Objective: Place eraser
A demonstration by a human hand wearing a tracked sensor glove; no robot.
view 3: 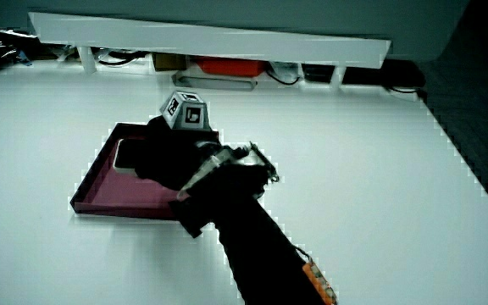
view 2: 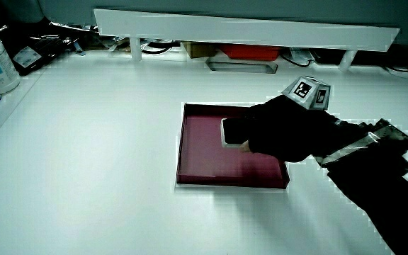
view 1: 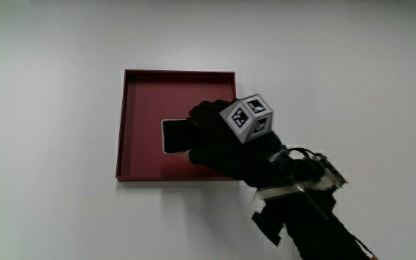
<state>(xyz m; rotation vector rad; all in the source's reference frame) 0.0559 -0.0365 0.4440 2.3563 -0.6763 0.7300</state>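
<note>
Eraser (view 1: 173,135) lies in red tray (view 1: 139,108), hand (view 1: 219,141) gripping it.

Table (view 1: 49,130): bears one shallow square tray (view 1: 132,123), set well in from every edge. In the tray: eraser (view 1: 173,136), about midway between the walls. Hand (view 1: 222,141): over the tray, reaching in across one wall, fingers closed on the eraser. Forearm (view 1: 316,224): runs from the hand toward the person, over bare table beside the tray.
</note>
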